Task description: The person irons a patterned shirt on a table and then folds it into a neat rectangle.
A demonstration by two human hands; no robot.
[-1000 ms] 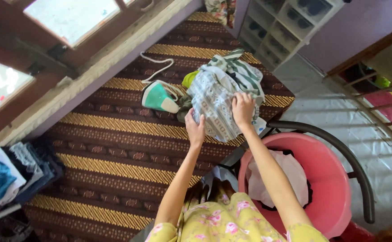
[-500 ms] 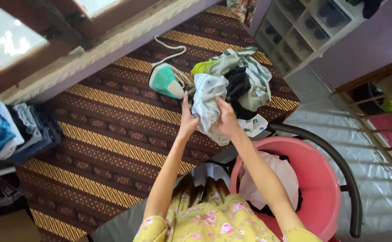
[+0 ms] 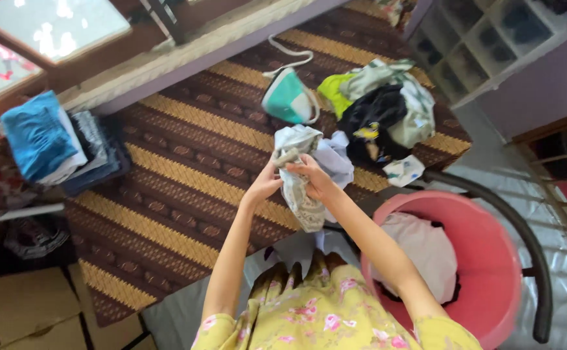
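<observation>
My left hand [image 3: 262,186] and my right hand [image 3: 316,178] both grip a pale patterned garment [image 3: 303,175], lifted off the striped brown and gold cloth [image 3: 186,168] that covers the table. The garment hangs bunched between my hands. Behind it lies a heap of clothes [image 3: 387,113] in black, white, green-striped and lime. A teal and white iron [image 3: 288,97] stands beside the heap, its cord trailing toward the wall.
A pink tub [image 3: 484,259] with white and dark laundry sits at my right, ringed by a dark curved chair arm [image 3: 523,233]. Folded blue and grey clothes [image 3: 56,142] are stacked at the left. White shelving [image 3: 484,39] stands at the back right.
I have pulled the pale garment off the heap and toward me, and it is now more bunched. The view has shifted, so the folded stack shows more fully.
</observation>
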